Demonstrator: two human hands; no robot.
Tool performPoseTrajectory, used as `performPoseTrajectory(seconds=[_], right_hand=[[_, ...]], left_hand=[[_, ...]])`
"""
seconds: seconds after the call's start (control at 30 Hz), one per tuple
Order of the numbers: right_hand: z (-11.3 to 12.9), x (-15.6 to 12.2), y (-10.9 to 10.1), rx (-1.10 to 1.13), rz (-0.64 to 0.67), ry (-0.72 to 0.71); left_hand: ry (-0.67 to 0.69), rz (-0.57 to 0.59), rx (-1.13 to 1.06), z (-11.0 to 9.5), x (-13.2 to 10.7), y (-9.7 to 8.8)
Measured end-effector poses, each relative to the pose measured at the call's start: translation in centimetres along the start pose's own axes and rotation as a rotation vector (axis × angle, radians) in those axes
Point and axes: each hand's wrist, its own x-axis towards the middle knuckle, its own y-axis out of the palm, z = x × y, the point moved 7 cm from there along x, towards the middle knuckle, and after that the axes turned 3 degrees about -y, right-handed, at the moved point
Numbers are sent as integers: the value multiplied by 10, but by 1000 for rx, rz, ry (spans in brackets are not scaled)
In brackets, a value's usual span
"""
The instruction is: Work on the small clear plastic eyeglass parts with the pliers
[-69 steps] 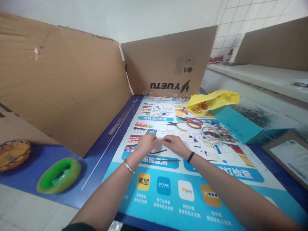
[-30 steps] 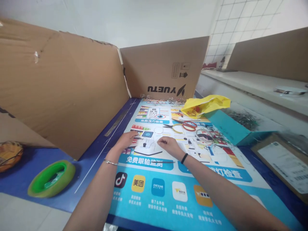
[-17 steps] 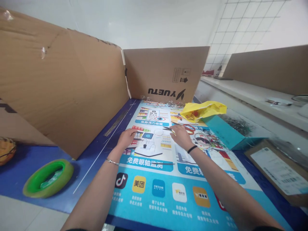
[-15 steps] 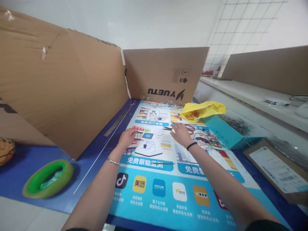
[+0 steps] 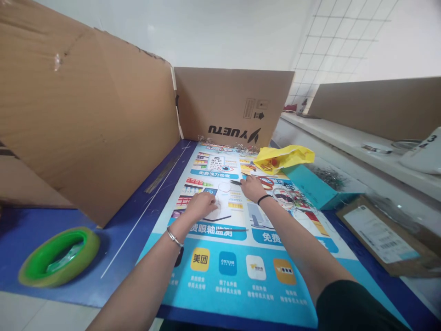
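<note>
Pliers (image 5: 235, 182), one pair: centre of frame, mostly covered.
Left hand (image 5: 203, 206): shifted inward from the printed sheet's (image 5: 268, 315) left edge; fingers curled, whether pinching anything we cannot tell. Right hand (image 5: 252, 188): over the pliers' handle end, fingers more bent than a moment ago, grip hidden. We judge the work has turned to the pliers.

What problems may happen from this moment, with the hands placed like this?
The right hand is at the pliers, close to the red-handled scissors, so its fingers might brush their blades or push them aside. Also, thin tangled wires lie not far from the black wristband and might snag on it.
</note>
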Motion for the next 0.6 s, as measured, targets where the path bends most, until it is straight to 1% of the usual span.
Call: performPoseTrajectory(seconds=[0.1, 0.23, 0.43, 0.6], right_hand=[[3, -2, 0, 1, -86, 39], [2, -4, 3, 28, -156, 115], [-2, -6, 8, 105, -205, 205], [-1, -9, 10, 213, -223, 190]], left_hand=[[-21, 25, 52, -5, 0, 7], [-48, 27, 78, -8, 2, 13], [-64, 48, 138, -15, 0, 21], [-61, 67, 156, -15, -3, 19]])
